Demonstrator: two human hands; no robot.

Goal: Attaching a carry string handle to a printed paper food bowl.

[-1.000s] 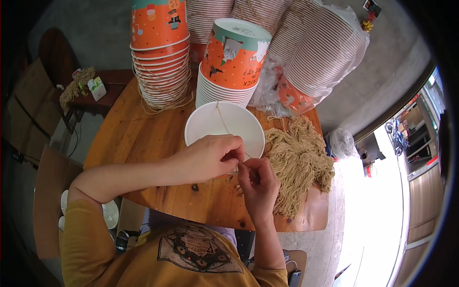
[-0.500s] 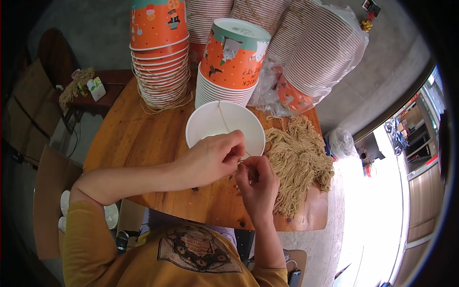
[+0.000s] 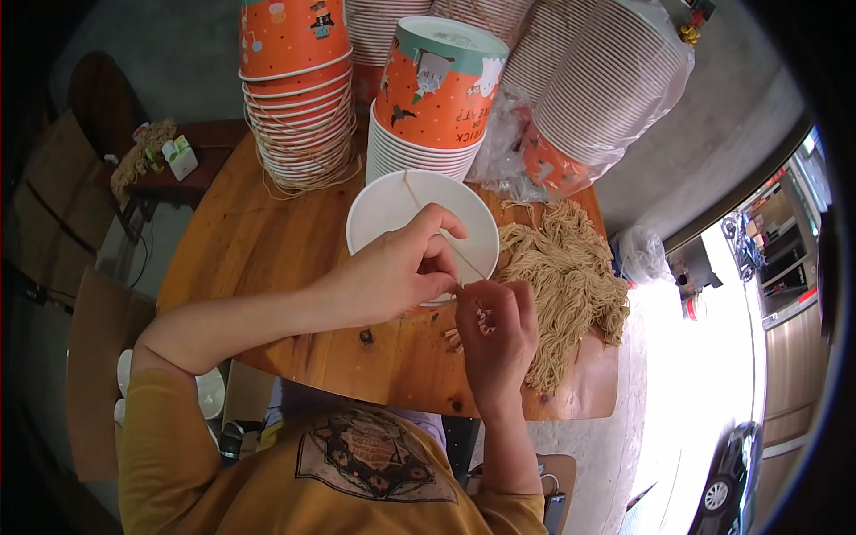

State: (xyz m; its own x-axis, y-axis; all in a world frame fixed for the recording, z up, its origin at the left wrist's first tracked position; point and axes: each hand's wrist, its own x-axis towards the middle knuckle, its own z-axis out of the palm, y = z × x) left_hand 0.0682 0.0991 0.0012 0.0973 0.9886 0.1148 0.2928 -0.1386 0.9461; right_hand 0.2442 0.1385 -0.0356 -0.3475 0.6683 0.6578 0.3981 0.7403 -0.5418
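Note:
An open paper bucket (image 3: 358, 214) with a white inside stands on the table in front of me. A thin tan string (image 3: 465, 260) crosses its mouth from the far rim to the near right rim. There my left hand (image 3: 392, 272) and right hand (image 3: 501, 343) meet, thumbs and fingertips pinched close together on the string. My left index finger arches above the bucket. The exact grip at the fingertips is partly hidden. Small pale pieces (image 3: 453, 339) show on the table beside my right hand, their kind too small to tell.
A heap of tan strings (image 3: 571, 290) lies right of the bucket. Behind stand upside-down orange buckets (image 3: 441, 94), a left stack (image 3: 299, 116) with strings around its rims, and a plastic-wrapped stack (image 3: 611, 89). The wooden table's (image 3: 392, 379) near edge is by my body.
My right hand has shifted slightly right and turned. My left fingers have opened out somewhat, with the index finger raised. The pale pieces beside my right hand have come into sight.

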